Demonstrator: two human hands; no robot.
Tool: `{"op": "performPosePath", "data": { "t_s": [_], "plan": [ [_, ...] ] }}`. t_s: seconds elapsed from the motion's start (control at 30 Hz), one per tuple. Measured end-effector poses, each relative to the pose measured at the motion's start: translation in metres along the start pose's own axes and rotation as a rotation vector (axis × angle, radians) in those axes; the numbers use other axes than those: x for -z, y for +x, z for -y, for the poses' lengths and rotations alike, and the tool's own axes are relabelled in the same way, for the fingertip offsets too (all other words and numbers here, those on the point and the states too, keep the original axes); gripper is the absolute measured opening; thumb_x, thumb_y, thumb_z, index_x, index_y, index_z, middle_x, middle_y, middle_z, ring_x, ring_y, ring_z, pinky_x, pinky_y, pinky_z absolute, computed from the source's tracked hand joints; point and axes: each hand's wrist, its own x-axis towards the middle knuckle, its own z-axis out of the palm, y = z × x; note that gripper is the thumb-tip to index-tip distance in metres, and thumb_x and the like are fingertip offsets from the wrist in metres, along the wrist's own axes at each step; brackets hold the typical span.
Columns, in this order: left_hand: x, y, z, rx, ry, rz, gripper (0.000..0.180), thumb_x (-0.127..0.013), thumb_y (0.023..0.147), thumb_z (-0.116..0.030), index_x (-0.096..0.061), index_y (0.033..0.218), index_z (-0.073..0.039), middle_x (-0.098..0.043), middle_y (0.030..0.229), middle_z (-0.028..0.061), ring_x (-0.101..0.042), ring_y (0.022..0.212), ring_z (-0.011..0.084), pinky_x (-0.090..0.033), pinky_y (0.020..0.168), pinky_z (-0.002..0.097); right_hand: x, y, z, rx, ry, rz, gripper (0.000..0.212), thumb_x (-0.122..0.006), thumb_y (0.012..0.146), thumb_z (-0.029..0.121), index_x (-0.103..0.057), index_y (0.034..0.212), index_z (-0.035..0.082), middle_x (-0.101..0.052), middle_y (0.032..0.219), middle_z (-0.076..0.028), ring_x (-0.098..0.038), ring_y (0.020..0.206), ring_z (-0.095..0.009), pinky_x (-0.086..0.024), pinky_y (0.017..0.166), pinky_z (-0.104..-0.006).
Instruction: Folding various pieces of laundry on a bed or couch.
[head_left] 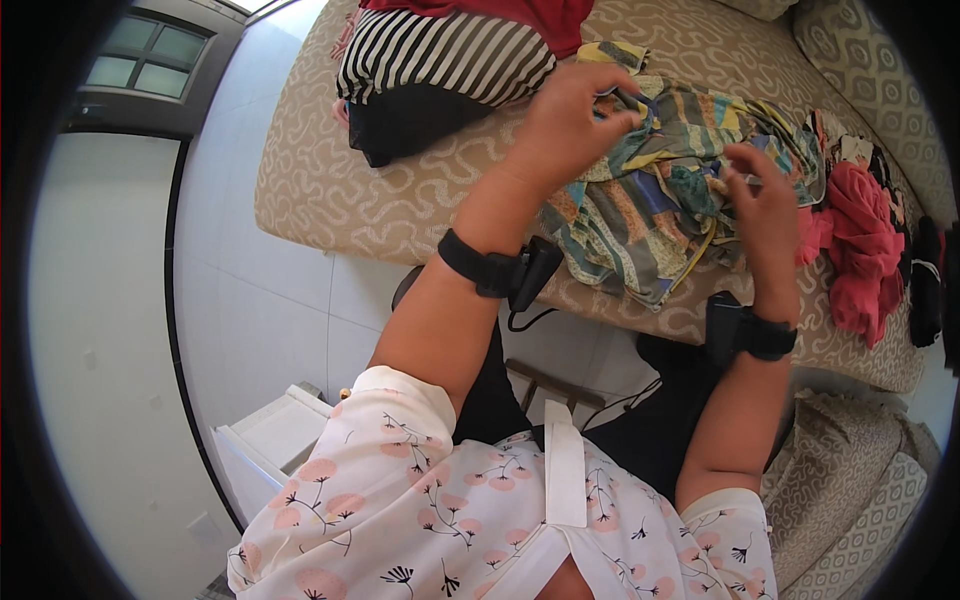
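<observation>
Left hand: The left hand (585,118) reaches over the upper part of a multicolored cloth (625,240), thumb and fingers curved toward each other. A blue edge of the fabric shows in the gap; whether it is gripped cannot be told.

Right hand: The right hand (765,205), slightly blurred, is poised at the cloth's right part, fingers bent and thumb parted from them. Whether it touches the fabric is unclear. The two hands are well apart.

Cloth: Rumpled and partly spread, the patterned piece in green, yellow, blue and rust lies on a beige couch (310,190), straight in front of the seated person.

Left pile: Beyond the left forearm, a black-and-white striped garment (450,55) lies between a red garment (540,18) above and a black garment (415,125) below.

Right pile: Near the right hand, a crumpled pink garment (865,255) lies just beside a black bundle (926,280) with a white band around it.

Wearer: Black straps (480,265) with small dark devices circle both forearms near the wrists. The shirt (480,500) is white with pink blooms; the trousers are black.

Surroundings: A pale tiled floor (265,240) runs along the left, between the couch and a white panel (110,330) edged in black.
</observation>
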Motion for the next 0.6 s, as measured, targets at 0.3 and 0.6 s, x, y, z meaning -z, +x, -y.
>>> {"op": "performPosePath", "data": {
  "t_s": [0.3,0.6],
  "plan": [
    [-0.018,-0.018,-0.001,-0.191,0.364,0.271,0.025,-0.078,0.072,-0.007,-0.067,0.094,-0.007,-0.064,0.107,0.0091,-0.058,0.107,0.0289,-0.046,0.092,0.0414,-0.010,-0.006,0.006,0.214,-0.225,0.259,0.014,-0.066,0.082,0.007,-0.060,0.093,0.001,-0.064,0.086,-0.010,-0.063,0.083,-0.026,-0.047,0.072,-0.0399],
    [0.012,0.003,-0.004,0.392,-0.426,-0.031,0.007,-0.060,0.092,-0.009,-0.059,0.097,-0.003,-0.065,0.084,0.0022,-0.061,0.078,0.0100,-0.049,0.073,0.0257,0.037,-0.007,0.002,-0.029,1.240,0.105,0.021,-0.047,0.100,0.016,-0.054,0.114,0.002,-0.063,0.107,-0.009,-0.062,0.097,-0.015,-0.048,0.088,-0.0296]
  ]
}}
